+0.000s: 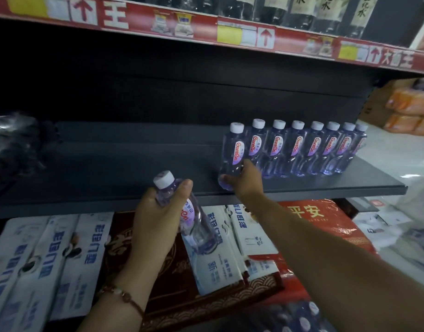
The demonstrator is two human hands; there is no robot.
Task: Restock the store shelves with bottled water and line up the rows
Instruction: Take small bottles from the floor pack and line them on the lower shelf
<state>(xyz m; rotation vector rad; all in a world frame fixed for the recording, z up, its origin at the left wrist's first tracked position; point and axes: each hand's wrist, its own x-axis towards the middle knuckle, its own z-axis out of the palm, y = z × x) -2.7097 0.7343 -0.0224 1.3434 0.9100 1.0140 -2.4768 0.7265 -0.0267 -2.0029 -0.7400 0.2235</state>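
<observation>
Right hand [244,182] is gripping the base of an upright water bottle [232,156], fingers curled round its lower part, holding it at the front part of the dark shelf [110,168], touching the left end of a row of bottles [309,149] standing side by side toward the shelf's right end. Left hand [158,219] is holding a second bottle [182,212] by its neck and shoulder, thumb wrapped near the white cap, bottle tilting cap-up in front of and below the shelf edge. A beaded bracelet [122,295] is sitting on the left wrist. Below the shelf, white-and-blue cartons [50,255] and a red box [326,219] are lying stacked. Above, a red price strip [206,29] is running along the upper shelf with dark bottles [302,10] on it. Orange packs [409,109] are sitting far right on the pale floor.
</observation>
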